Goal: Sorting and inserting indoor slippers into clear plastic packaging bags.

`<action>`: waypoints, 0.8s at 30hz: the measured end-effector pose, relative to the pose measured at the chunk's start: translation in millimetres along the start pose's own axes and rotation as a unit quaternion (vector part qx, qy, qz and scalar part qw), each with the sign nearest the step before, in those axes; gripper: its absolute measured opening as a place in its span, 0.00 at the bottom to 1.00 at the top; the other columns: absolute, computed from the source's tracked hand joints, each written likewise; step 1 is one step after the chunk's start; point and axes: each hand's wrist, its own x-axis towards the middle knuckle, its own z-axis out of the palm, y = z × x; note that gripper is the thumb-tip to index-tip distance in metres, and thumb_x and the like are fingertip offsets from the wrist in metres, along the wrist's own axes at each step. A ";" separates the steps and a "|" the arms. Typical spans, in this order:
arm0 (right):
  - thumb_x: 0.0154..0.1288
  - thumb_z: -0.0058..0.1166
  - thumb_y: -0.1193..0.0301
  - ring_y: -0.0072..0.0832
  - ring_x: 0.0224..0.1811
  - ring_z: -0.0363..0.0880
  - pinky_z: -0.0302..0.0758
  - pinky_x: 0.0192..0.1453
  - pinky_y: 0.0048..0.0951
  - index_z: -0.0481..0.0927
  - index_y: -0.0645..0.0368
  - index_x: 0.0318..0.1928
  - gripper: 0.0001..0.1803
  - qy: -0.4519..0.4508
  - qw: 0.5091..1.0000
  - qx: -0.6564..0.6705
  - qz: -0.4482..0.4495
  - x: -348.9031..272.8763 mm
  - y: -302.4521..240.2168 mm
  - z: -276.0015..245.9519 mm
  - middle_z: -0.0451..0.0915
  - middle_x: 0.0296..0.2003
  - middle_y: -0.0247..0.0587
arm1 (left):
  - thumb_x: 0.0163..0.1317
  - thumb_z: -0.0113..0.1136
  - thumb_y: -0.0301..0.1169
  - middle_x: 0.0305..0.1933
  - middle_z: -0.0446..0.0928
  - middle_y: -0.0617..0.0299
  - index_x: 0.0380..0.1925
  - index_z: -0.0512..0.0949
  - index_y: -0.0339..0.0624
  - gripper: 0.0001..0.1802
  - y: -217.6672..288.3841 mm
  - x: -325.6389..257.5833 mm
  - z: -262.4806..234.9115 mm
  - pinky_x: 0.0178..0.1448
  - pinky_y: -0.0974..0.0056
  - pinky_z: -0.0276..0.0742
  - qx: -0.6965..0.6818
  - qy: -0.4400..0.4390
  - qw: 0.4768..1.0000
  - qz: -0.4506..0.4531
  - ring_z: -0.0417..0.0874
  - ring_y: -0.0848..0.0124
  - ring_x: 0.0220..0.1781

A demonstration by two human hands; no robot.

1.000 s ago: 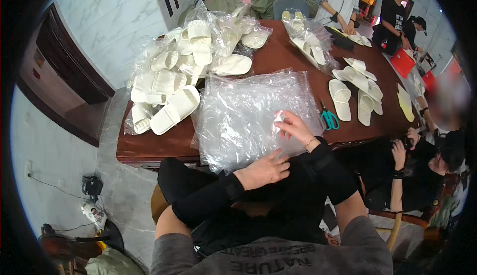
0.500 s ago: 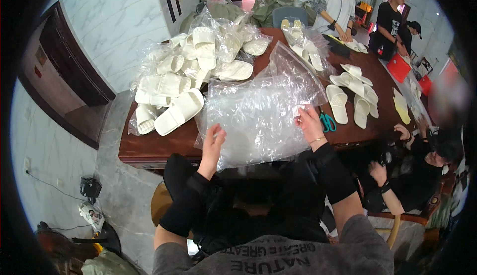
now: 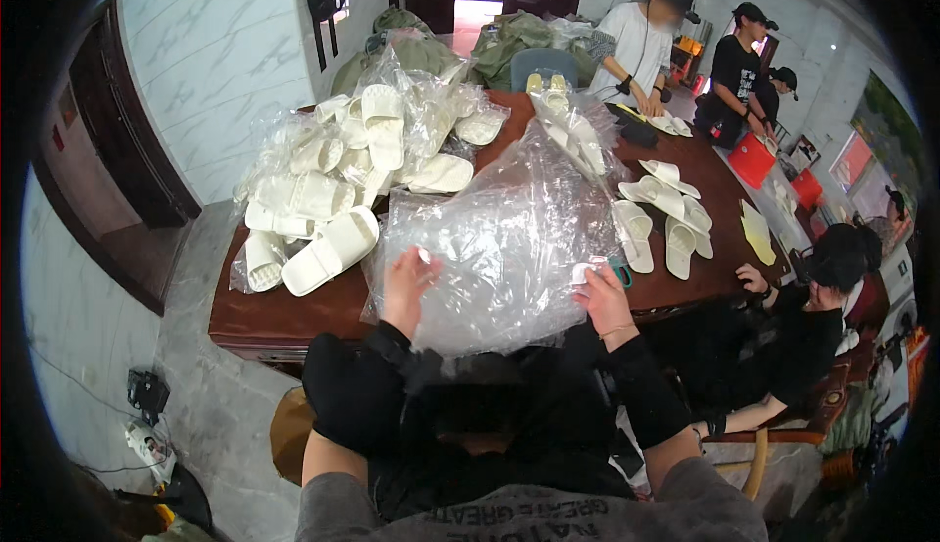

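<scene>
A large clear plastic bag lies crumpled over the front of the brown table, between my hands. At its left side, my left hand has curled fingers, with a small white patch at the tips; what they hold, if anything, is unclear. My right hand pinches the bag's right edge, and another small white patch shows at its fingertips. Close beyond that hand, teal-handled scissors are partly covered. Left of the bag rises a heap of cream slippers, many wrapped in clear plastic.
Loose cream slippers lie on the table's right part, near a yellow sheet. Bagged slippers lie beyond the bag. A seated person is at my right; other people stand farther back, near a red box.
My view has shifted, so the table sits lower and more to the left. Both hands stay at the bag's sides, the left one's fingers more curled. The seated person has sat up.
</scene>
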 end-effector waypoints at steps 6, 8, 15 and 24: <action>0.75 0.58 0.73 0.33 0.41 0.88 0.86 0.41 0.34 0.76 0.56 0.58 0.14 0.027 0.995 -0.093 0.025 -2.2 15.1 1.0 0.85 0.47 0.41 | 0.81 0.52 0.41 0.42 0.87 0.57 0.55 0.79 0.38 0.18 52.0 57.2 -38.0 0.47 0.65 0.82 0.036 -0.017 0.997 0.070 0.88 0.69 0.44; 0.74 0.59 0.72 0.33 0.41 0.88 0.87 0.41 0.35 0.76 0.57 0.58 0.15 0.043 0.990 -0.129 0.026 0.7 24.5 9.8 0.84 0.47 0.42 | 0.81 0.51 0.40 0.44 0.87 0.55 0.58 0.78 0.37 0.19 58.2 70.3 -40.5 0.48 0.65 0.83 0.029 -0.020 0.995 0.093 0.89 0.68 0.44; 0.76 0.57 0.67 0.34 0.38 0.87 0.86 0.36 0.32 0.75 0.56 0.49 0.09 0.097 0.986 -0.132 -0.020 23.9 12.8 -2.4 0.86 0.41 0.43 | 0.81 0.52 0.42 0.59 0.82 0.48 0.68 0.70 0.36 0.25 54.9 81.6 -64.8 0.64 0.57 0.77 0.030 -0.048 0.992 0.113 0.84 0.62 0.58; 0.76 0.56 0.73 0.40 0.37 0.88 0.91 0.43 0.43 0.72 0.62 0.47 0.08 0.151 0.986 -0.065 -0.037 16.9 39.8 -6.4 0.83 0.42 0.50 | 0.77 0.59 0.46 0.63 0.76 0.47 0.68 0.67 0.34 0.31 -6.1 -6.3 -66.3 0.69 0.55 0.71 0.058 -0.014 0.998 -0.017 0.79 0.57 0.65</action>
